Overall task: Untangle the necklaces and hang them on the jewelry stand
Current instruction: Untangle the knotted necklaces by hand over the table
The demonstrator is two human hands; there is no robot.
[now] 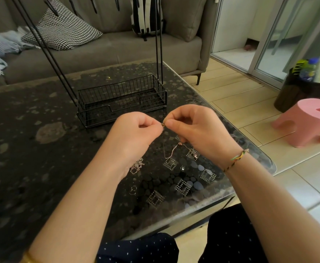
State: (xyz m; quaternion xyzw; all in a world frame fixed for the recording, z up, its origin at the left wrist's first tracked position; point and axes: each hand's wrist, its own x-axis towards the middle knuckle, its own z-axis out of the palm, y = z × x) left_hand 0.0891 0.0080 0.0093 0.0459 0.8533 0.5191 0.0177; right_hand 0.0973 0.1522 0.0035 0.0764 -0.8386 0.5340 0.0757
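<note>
Left hand (pixel 136 132) and right hand (pixel 197 130) are raised over the table, thumb and forefinger tips of both meeting on one small spot of a rose-gold necklace (pixel 172 151); each hand pinches it, other fingers curled in. A woven bracelet (pixel 237 158) sits on the right wrist.

Grey sofa (pixel 108 50) runs across the back, with a black-and-white patterned cushion (pixel 60 29) and a striped bag (pixel 147 16) on it. Dark glass-topped table (pixel 32 130) fills the left and centre, pebbles under the glass. Jewelry stand (pixel 98 109) is on the table just beyond the hands: black wire basket base, thin black rods going up out of view; no chain visible on it. Pink stool (pixel 307 122) is on the tile floor at right, a black bin (pixel 295 92) behind it.

The rose-gold necklace hangs from the pinch in loose loops, its lower end touching the table between the wrists. A second, silver chain (pixel 137 166) lies bunched on the table beside the left wrist. A small ring (pixel 133 189) lies nearer the person; detail too small to tell.
</note>
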